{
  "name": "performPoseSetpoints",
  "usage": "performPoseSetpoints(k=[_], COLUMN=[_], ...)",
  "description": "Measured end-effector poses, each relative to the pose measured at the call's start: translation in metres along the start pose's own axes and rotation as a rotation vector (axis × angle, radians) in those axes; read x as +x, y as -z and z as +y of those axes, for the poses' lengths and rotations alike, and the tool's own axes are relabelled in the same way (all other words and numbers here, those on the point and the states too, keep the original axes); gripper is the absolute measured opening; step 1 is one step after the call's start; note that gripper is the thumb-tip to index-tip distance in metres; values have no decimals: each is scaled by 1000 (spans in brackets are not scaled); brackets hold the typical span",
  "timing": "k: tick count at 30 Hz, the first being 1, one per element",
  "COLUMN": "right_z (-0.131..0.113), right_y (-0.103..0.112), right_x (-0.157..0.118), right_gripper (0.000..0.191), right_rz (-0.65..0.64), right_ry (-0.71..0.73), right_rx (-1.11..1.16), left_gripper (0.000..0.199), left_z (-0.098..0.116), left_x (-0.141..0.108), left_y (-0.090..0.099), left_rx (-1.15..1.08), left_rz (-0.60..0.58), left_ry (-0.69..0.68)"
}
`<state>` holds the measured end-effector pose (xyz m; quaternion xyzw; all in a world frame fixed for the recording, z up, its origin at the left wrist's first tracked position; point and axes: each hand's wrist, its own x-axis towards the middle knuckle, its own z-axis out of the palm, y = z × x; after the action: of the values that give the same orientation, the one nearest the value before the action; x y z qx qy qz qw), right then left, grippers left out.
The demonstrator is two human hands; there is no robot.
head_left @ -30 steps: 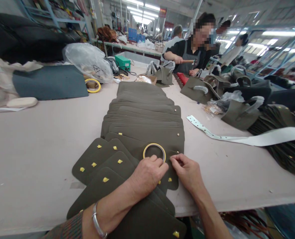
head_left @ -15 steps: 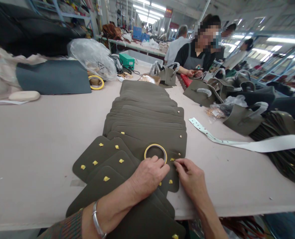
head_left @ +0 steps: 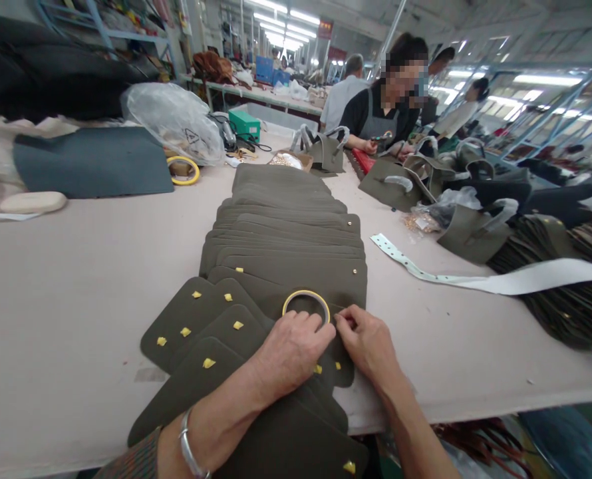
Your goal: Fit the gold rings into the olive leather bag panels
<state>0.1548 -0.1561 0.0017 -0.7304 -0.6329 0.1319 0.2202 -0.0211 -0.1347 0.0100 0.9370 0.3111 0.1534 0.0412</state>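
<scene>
My left hand (head_left: 293, 349) is closed on the near edge of a yellow roll of tape (head_left: 306, 293), which stands tilted over the dark olive panels. Close to its right, my right hand (head_left: 368, 342) has thumb and forefinger pinched together; whatever is between them is too small to make out. Under both hands lies a spread of round-cornered olive panels (head_left: 286, 263), overlapping in a long row. Small yellow tape pieces (head_left: 209, 363) stick to several of the nearer panels. A metal stud (head_left: 354, 271) shows near the right edge of one panel.
A white perforated strip (head_left: 416, 269) lies on the right of the table (head_left: 86, 286). Beyond it are olive bags (head_left: 475, 233) and a dark stack (head_left: 550, 293) of pieces. Another yellow tape roll (head_left: 183, 171) sits at the back left. A co-worker (head_left: 380, 113) works across the table.
My right hand's pinched fingers have moved slightly left and up, closer to the tape roll. A yellow piece seen by its fingertips is now out of sight. The view has shifted a little.
</scene>
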Motion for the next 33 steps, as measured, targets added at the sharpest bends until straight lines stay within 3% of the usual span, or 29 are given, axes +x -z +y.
performPoseSetpoints(k=[4,8,11,14,18,21,29,33], right_z=[-4,-3,0,-1,-3,-2,4,3], right_y=[9,10,8,8,13,15,16,17], right_x=[-11,-22,-27,-31,-31,-28,-24,-22], right_gripper=[19,18,14,18,17,18,13,12], right_rz=[-143,-168,-54,97,209,235,352,397], right_ry=[-67,-90,-46,91,393,521,501,408], right_rx=[-16,75,343,545,470,381,243,260], left_gripper=[17,23,32,47,46,43,13,14], left_z=[-3,-8,-9,-7,-4,-1,2,2], left_x=[0,0,0,1,5,10,26,35], left_y=[3,5,7,8,4,2,14,13], left_rx=[-87,-256,-361,-397,-372,-340,-342,-242], left_rz=[121,209,237,250,251,223,57,80], left_ry=[-24,-34,-62,-76,-96,-89,-59,-48])
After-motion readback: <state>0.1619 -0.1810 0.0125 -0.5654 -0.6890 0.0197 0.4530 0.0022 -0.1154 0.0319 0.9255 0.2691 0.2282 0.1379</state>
